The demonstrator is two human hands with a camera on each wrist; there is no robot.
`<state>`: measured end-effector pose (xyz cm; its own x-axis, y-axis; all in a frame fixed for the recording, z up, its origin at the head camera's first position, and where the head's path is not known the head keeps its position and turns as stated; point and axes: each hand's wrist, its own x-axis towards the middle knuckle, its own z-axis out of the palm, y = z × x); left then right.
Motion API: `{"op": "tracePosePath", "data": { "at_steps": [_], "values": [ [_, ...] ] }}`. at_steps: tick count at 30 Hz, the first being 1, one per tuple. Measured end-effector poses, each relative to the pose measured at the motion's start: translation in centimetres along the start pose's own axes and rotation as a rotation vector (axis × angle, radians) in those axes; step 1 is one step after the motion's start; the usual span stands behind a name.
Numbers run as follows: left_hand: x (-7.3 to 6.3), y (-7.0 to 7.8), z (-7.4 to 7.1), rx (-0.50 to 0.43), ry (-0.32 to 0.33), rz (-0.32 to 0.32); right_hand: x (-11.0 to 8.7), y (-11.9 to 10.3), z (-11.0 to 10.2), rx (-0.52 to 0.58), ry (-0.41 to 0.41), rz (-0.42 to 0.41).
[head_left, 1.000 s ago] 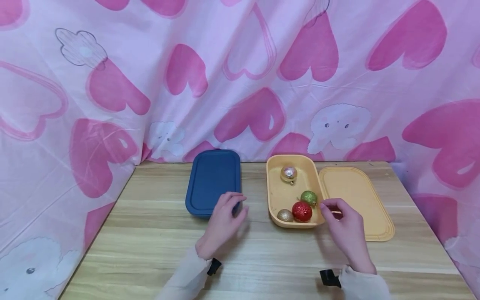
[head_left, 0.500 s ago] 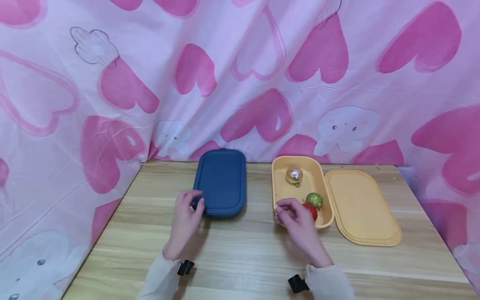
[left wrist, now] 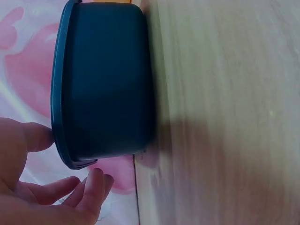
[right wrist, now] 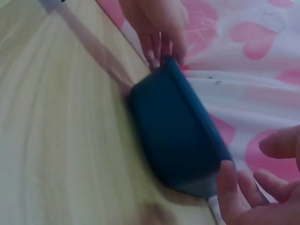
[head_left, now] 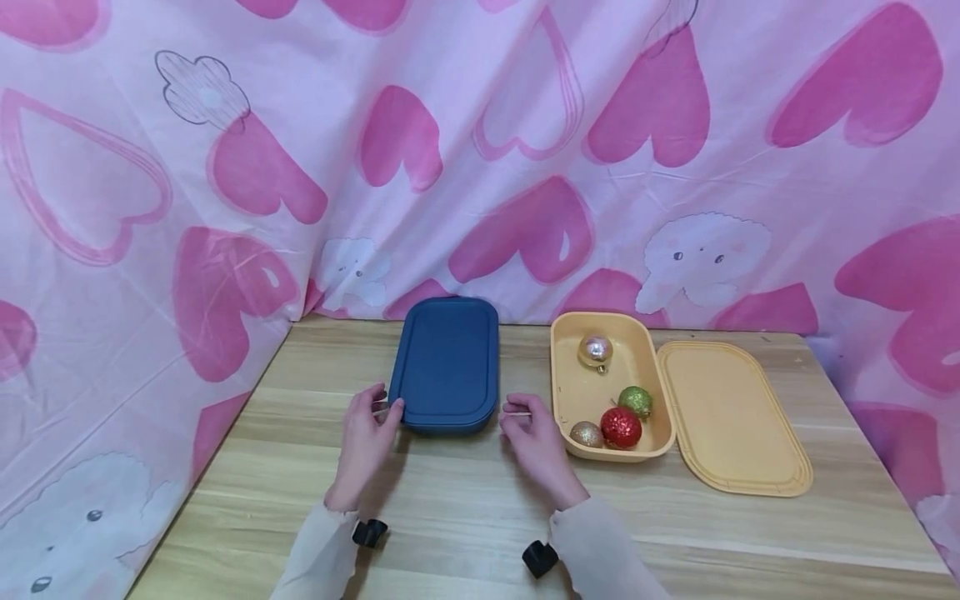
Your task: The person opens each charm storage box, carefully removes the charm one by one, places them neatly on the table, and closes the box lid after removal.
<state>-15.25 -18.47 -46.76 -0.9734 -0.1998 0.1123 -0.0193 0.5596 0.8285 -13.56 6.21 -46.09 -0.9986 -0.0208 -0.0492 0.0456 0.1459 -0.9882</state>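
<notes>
A dark blue lidded box point(head_left: 450, 362) sits at the back middle of the wooden table. My left hand point(head_left: 363, 446) is at its front left corner; in the left wrist view the thumb point(left wrist: 40, 137) reaches the edge of the lid, with the other fingers loosely bent beside the box's side. On the opposite side, my right hand point(head_left: 538, 446) hovers between the blue box and the yellow one, fingers spread and holding nothing. The right wrist view has its fingertips point(right wrist: 227, 171) right by the lid's near corner.
Right of the blue box stands an uncovered yellow box point(head_left: 562, 383) holding several ornament balls: a red one point(head_left: 621, 427), a green one point(head_left: 636, 402) and two gold ones. Its yellow lid point(head_left: 735, 417) lies flat alongside. A pink heart-print curtain point(head_left: 480, 167) hangs behind the table point(head_left: 450, 517).
My right hand has travelled left, from the yellow box's right side across it to the blue box. My left hand has shifted from the blue box's front right to its left side.
</notes>
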Motion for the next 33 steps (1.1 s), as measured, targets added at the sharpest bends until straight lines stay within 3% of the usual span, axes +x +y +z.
{"op": "tracePosePath", "data": {
  "at_steps": [11,33],
  "values": [
    [0.5,-0.1,0.6,0.011,-0.032,-0.077,1.0,0.9,1.6,-0.007,0.009,0.092],
    [0.6,0.3,0.8,0.027,-0.085,-0.074,0.6,0.9,1.6,-0.011,0.042,0.068]
  ]
}}
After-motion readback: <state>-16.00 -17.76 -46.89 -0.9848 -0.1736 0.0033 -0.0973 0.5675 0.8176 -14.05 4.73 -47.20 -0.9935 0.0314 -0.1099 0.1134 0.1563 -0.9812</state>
